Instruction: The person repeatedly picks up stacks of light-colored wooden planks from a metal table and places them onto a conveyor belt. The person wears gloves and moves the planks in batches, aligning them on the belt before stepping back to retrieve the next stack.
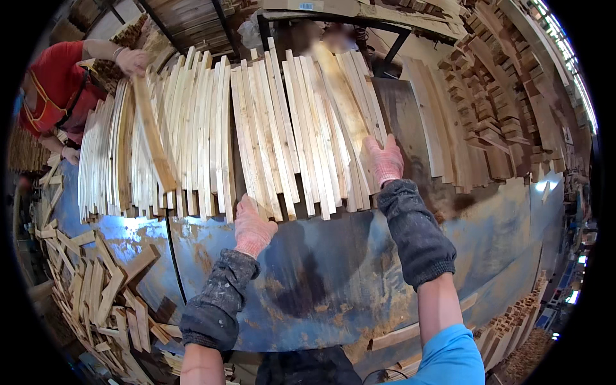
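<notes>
While the pale wooden strips (pixel 269 122) lie side by side at 12 o'clock on the blue-grey table (pixel 308 276), the arranging looks partly done. The left hand (pixel 254 228), gloved and at 8 o'clock, has its fingers extended against the near ends of the leftmost strips in this batch, with no closed grasp visible. The right hand (pixel 386 162), at 2 o'clock, is spread wide, thumb apart, against the batch's right side; it does not appear to clutch a single piece.

Most strips run roughly parallel, yet their near ends are staggered and small gaps remain, so evening them up seems left to do. A broader board (pixel 342 90) lies aslant over them toward 12 o'clock, apparently unsorted.

At 10 o'clock a second batch (pixel 186 128) sits closely packed and looks further along, though a slanting board (pixel 152 138) crosses it, a co-worker's hand (pixel 133 61) at its far end. Loose offcuts (pixel 106 282) lie heaped at 8 o'clock
</notes>
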Motion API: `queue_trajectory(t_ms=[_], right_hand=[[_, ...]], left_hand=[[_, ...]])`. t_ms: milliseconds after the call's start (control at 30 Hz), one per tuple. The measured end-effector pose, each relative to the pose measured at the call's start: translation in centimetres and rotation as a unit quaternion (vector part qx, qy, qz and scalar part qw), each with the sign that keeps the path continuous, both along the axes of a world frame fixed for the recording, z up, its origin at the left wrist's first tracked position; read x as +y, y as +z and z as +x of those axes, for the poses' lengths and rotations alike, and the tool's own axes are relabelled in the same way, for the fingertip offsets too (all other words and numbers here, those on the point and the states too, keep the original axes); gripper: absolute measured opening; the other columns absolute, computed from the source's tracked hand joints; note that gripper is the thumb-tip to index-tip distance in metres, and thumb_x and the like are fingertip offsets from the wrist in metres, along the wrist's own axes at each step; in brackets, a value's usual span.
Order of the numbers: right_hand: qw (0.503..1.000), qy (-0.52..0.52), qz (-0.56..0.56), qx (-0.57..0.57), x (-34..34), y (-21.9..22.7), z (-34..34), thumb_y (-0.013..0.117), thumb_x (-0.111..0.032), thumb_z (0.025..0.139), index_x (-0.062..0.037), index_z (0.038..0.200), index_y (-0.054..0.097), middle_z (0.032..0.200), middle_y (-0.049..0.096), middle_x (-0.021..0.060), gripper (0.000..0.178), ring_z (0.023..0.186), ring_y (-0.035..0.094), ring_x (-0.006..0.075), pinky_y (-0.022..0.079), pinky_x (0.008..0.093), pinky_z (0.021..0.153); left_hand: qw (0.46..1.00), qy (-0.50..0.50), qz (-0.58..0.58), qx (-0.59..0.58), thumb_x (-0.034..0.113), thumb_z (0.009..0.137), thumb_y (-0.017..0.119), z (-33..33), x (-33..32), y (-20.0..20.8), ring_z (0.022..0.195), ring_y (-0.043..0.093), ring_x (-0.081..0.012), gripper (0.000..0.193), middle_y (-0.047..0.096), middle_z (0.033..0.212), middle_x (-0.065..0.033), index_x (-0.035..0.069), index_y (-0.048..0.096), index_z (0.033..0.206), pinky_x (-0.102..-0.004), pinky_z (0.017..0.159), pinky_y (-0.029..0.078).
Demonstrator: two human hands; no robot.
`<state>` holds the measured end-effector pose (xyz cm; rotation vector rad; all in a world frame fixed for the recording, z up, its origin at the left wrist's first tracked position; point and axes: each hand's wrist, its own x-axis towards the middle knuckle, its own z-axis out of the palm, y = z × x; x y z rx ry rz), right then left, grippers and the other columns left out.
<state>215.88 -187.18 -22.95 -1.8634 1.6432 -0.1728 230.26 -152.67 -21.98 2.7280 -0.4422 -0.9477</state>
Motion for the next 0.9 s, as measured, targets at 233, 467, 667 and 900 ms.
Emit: queue_trajectory(t_ms=[233, 467, 667, 900], right_hand=[[0.999, -0.010, -0.008, -0.049, 9.9, 0.2, -12.0, 0.070, -0.059, 0.094, 0.0110, 0.151, 0.055, 0.141, 0.066, 0.0343, 0.092, 0.134, 0.063, 0.0441, 0.049, 0.0433, 0.113], [0.994, -0.068, 0.055, -0.068, 26.4, 1.1, -26.1, 0.073, -0.054, 0.095, 0.0092, 0.123, 0.068, 0.103, 0.075, 0.0237, 0.069, 0.091, 0.070, 0.0321, 0.054, 0.0465, 0.086], [0.990, -0.104, 0.086, -0.047, 41.0, 1.5, -35.7, 0.074, -0.052, 0.094, 0.0052, 0.128, 0.070, 0.102, 0.077, 0.0232, 0.067, 0.096, 0.073, 0.0363, 0.055, 0.0449, 0.090], [0.986, -0.100, 0.112, -0.073, 53.7, 3.2, -40.2, 0.078, -0.053, 0.089, 0.0042, 0.150, 0.058, 0.133, 0.072, 0.0310, 0.086, 0.127, 0.068, 0.0413, 0.053, 0.0443, 0.107]], left_hand=[[0.993, -0.010, -0.118, -0.005, 0.016, 0.077, 0.078, -9.0, 12.6, -0.7, 0.137, 0.050, -0.0486, 0.098, 0.051, 0.145, -0.0283, -0.002, 0.031, 0.162, -0.0510, 0.118, 0.045], [0.990, -0.005, -0.132, 0.038, 0.017, 0.073, 0.081, -20.5, 28.9, 2.5, 0.136, 0.051, -0.0499, 0.096, 0.053, 0.143, -0.0275, 0.002, 0.037, 0.158, -0.0525, 0.118, 0.045], [0.989, -0.045, -0.140, 0.028, 0.017, 0.075, 0.082, -28.6, 42.6, 2.8, 0.138, 0.051, -0.0474, 0.096, 0.054, 0.145, -0.0267, 0.000, 0.038, 0.158, -0.0499, 0.119, 0.044], [0.995, -0.029, -0.094, 0.013, 0.013, 0.070, 0.085, -34.0, 53.6, 1.9, 0.137, 0.053, -0.0476, 0.100, 0.054, 0.145, -0.0262, 0.001, 0.038, 0.157, -0.0505, 0.118, 0.046]])
